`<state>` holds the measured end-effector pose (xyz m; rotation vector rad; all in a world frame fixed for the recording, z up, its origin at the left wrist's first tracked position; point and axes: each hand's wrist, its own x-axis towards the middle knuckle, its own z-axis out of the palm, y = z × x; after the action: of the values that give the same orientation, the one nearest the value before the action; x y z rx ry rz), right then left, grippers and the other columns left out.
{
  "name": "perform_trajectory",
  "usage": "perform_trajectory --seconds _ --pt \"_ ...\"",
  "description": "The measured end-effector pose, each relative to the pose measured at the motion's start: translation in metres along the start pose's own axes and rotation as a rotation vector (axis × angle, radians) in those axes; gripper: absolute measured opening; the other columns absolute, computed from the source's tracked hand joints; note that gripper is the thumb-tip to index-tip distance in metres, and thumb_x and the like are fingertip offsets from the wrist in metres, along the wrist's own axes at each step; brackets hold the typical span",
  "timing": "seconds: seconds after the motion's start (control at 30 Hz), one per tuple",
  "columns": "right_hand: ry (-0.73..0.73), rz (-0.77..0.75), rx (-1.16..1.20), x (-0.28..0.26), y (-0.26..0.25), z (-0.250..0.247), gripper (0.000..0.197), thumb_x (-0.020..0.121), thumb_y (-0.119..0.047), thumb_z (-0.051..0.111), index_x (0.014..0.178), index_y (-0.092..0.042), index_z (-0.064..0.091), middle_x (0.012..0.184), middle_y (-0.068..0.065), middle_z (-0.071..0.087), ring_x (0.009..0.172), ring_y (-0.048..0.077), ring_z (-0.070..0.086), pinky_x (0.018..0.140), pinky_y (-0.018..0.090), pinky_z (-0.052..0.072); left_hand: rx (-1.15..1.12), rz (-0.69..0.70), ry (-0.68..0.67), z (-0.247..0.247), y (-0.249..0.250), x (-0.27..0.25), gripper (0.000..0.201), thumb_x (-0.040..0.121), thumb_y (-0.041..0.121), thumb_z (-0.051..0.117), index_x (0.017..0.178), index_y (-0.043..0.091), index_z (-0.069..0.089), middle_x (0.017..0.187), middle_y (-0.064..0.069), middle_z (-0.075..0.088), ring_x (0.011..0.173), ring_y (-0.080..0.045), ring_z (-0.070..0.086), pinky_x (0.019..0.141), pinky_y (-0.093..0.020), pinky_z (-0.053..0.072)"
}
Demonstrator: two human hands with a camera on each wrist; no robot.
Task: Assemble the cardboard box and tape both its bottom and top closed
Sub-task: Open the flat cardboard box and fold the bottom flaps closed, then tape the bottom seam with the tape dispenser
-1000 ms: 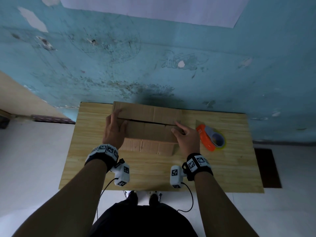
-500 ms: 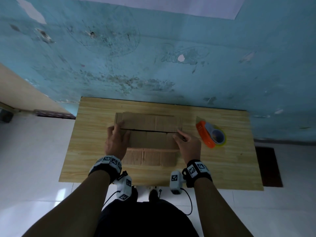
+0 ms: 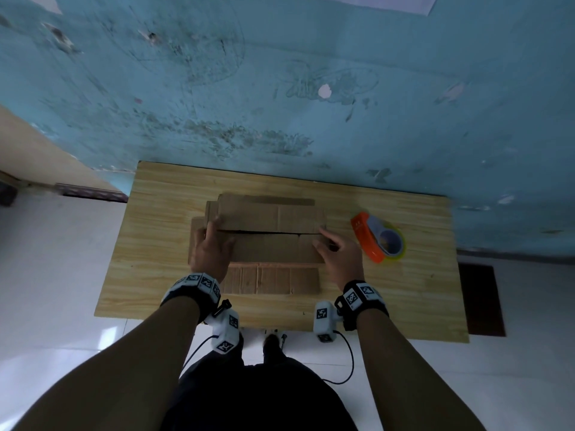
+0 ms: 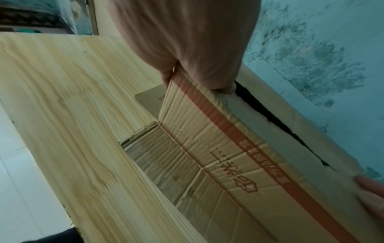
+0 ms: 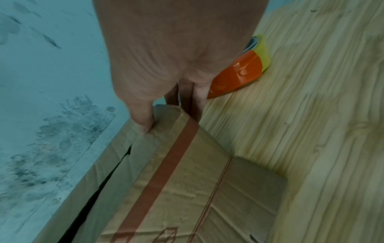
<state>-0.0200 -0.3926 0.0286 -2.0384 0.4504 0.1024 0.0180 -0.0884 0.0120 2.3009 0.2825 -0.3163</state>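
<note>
A brown cardboard box (image 3: 270,247) stands on the wooden table (image 3: 155,244). Its two long top flaps are folded down and meet at a dark seam. My left hand (image 3: 211,247) grips the box's left end, thumb on top and fingers down the side. My right hand (image 3: 337,253) holds the right end the same way. In the left wrist view my left hand (image 4: 187,41) clasps the box (image 4: 218,156) at its orange-striped edge. The right wrist view shows my right hand (image 5: 176,57) with its thumb pressed on the box (image 5: 187,180). The lower flaps lie spread flat on the table.
An orange tape dispenser (image 3: 378,241) with a yellowish roll lies on the table just right of my right hand; the tape dispenser (image 5: 239,77) also shows behind my fingers. A blue wall rises behind the table's far edge. White floor lies below.
The box has come away from the table's far edge toward me. Both hands have stayed at its ends, and the top flaps remain folded down.
</note>
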Motion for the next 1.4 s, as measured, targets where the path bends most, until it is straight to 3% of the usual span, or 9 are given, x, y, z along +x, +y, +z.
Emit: perform_trajectory --seconds 0.1,0.33,0.53,0.77,0.9,1.07,1.2,1.33,1.4 --pt "0.112 0.064 0.065 0.007 0.008 -0.009 0.048 0.098 -0.026 0.076 0.143 -0.015 0.065 0.116 -0.004 0.076 0.104 0.002 0.071 0.092 0.024 0.059 0.005 0.007 0.005 0.001 -0.002 0.001 0.058 0.1 0.036 0.064 0.152 0.033 0.037 0.143 -0.016 0.044 0.116 -0.042 0.061 0.088 -0.06 0.06" --pt "0.294 0.207 -0.36 0.041 0.048 -0.037 0.04 0.094 -0.014 0.068 0.134 -0.014 0.067 0.119 0.017 0.072 0.106 0.037 0.07 0.085 0.041 0.057 0.002 0.0 0.009 0.003 -0.003 -0.001 0.059 0.102 0.037 0.062 0.155 0.03 0.036 0.146 -0.018 0.043 0.129 -0.043 0.053 0.1 -0.062 0.055" --pt "0.251 0.341 -0.697 0.065 0.076 -0.057 0.07 0.092 -0.025 0.077 0.151 -0.001 0.049 0.152 0.024 0.053 0.145 0.042 0.045 0.121 0.055 0.035 0.002 -0.01 0.002 0.004 -0.002 -0.003 0.06 0.104 0.035 0.058 0.158 0.027 0.033 0.152 -0.019 0.039 0.134 -0.046 0.051 0.102 -0.062 0.054" --pt "0.167 0.44 -0.656 0.081 0.088 -0.06 0.084 0.1 -0.023 0.07 0.162 0.007 0.021 0.139 0.03 0.062 0.134 0.044 0.058 0.12 0.054 0.035 -0.008 -0.027 -0.011 0.003 -0.005 -0.002 0.058 0.104 0.039 0.058 0.155 0.037 0.031 0.153 -0.014 0.039 0.131 -0.047 0.053 0.1 -0.064 0.055" --pt "0.134 0.513 -0.573 0.093 0.106 -0.059 0.047 0.1 -0.017 0.068 0.138 0.008 0.056 0.115 0.03 0.072 0.104 0.045 0.071 0.093 0.056 0.058 -0.014 -0.044 -0.012 0.003 -0.003 -0.003 0.058 0.104 0.042 0.057 0.156 0.037 0.032 0.153 -0.013 0.039 0.131 -0.047 0.053 0.1 -0.064 0.055" --pt "0.064 0.538 -0.586 0.098 0.106 -0.065 0.029 0.103 -0.018 0.066 0.119 0.007 0.064 0.092 0.021 0.067 0.079 0.036 0.062 0.068 0.043 0.051 -0.01 -0.049 -0.012 0.002 0.001 -0.004 0.059 0.104 0.041 0.057 0.157 0.034 0.033 0.154 -0.013 0.039 0.134 -0.046 0.051 0.104 -0.064 0.052" --pt "0.124 0.49 -0.484 0.09 0.091 -0.069 0.029 0.1 -0.019 0.067 0.111 0.008 0.069 0.097 0.027 0.073 0.078 0.039 0.068 0.065 0.045 0.056 -0.018 -0.047 -0.026 0.001 -0.001 -0.004 0.06 0.102 0.044 0.057 0.157 0.038 0.031 0.154 -0.013 0.039 0.133 -0.046 0.052 0.101 -0.064 0.054" --pt "0.224 0.342 -0.249 0.076 0.053 -0.077 0.039 0.097 -0.023 0.069 0.133 -0.008 0.07 0.115 0.013 0.075 0.09 0.034 0.072 0.075 0.038 0.056 -0.034 -0.047 -0.024 0.0 -0.001 -0.004 0.061 0.102 0.042 0.058 0.157 0.034 0.032 0.154 -0.015 0.039 0.134 -0.045 0.052 0.102 -0.063 0.054" --pt "0.22 0.283 -0.147 0.073 0.028 -0.084 0.025 0.096 -0.026 0.073 0.116 -0.01 0.073 0.109 0.012 0.076 0.089 0.03 0.072 0.073 0.032 0.053 -0.037 -0.043 -0.03 0.0 -0.001 -0.004 0.061 0.103 0.042 0.058 0.157 0.035 0.032 0.153 -0.014 0.039 0.133 -0.044 0.052 0.101 -0.063 0.055"
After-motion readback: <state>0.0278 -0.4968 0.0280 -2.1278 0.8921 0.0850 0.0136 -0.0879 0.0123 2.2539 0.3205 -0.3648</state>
